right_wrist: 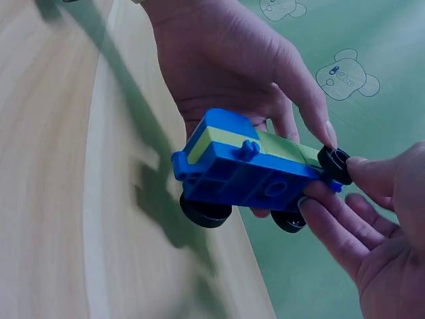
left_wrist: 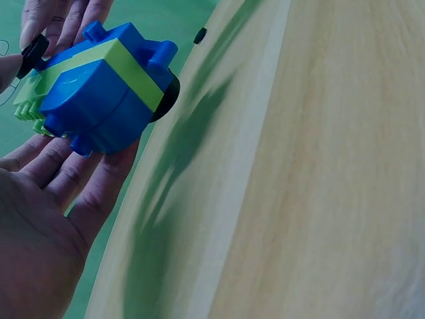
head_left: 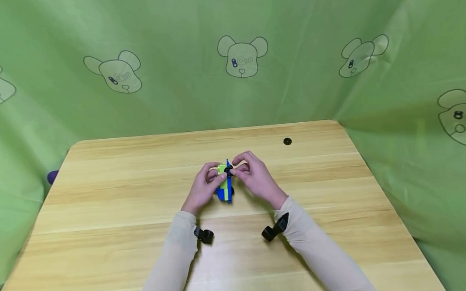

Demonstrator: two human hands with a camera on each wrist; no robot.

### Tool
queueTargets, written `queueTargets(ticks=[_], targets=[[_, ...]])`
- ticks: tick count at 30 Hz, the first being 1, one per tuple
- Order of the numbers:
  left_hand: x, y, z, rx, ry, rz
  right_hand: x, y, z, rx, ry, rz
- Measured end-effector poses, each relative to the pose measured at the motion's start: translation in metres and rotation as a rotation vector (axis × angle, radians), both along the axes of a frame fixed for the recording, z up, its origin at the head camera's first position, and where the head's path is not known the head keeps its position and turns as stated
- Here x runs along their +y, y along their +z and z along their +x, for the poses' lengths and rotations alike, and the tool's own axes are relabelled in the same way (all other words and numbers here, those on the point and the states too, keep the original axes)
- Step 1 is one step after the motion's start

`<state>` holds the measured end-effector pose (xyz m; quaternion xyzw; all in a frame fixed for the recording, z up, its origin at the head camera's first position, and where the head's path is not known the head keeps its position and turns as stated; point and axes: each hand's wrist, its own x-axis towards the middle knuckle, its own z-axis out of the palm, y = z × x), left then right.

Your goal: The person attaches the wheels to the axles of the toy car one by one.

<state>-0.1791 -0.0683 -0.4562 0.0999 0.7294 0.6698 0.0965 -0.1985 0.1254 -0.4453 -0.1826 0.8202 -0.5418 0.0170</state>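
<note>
A toy car (right_wrist: 232, 174) of blue and lime-green building blocks is held up above the table, tilted so its blue underside shows in the right wrist view. My left hand (head_left: 204, 186) grips it along the green side, its fingers under the body in the left wrist view. Between my right thumb and fingers is a black wheel (right_wrist: 334, 165), right at the car's side near one end; my left thumb also touches it. My right hand (head_left: 254, 175) has other fingertips against the underside. Two more black wheels (right_wrist: 206, 211) sit along the opposite side. A blue stub (right_wrist: 250, 149) sticks out bare.
One loose black wheel (head_left: 287, 141) lies on the wooden table (head_left: 122, 211) toward the back right. Green cloth (head_left: 184, 100) with printed mouse heads hangs behind and on both sides. Something purple (head_left: 52, 177) shows beyond the left table edge.
</note>
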Motion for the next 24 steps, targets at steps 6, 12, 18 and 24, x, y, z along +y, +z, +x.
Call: queueTargets(ticks=[6, 12, 18, 24], targets=[[-0.0008, -0.0009, -0.0004, 0.0, 0.01, -0.008, -0.0017, -0.0035, -0.001, -0.113, -0.036, -0.056], [-0.0007, 0.001, 0.0011, -0.003, 0.011, -0.029, 0.0, -0.006, -0.0021, -0.158, -0.017, -0.074], [-0.0018, 0.0035, 0.0016, -0.013, 0.014, -0.028, -0.0006, -0.0093, -0.004, -0.213, 0.032, -0.125], [-0.0027, 0.0044, 0.0016, -0.027, -0.003, -0.037, -0.0024, -0.0101, -0.0032, -0.236, 0.047, -0.157]])
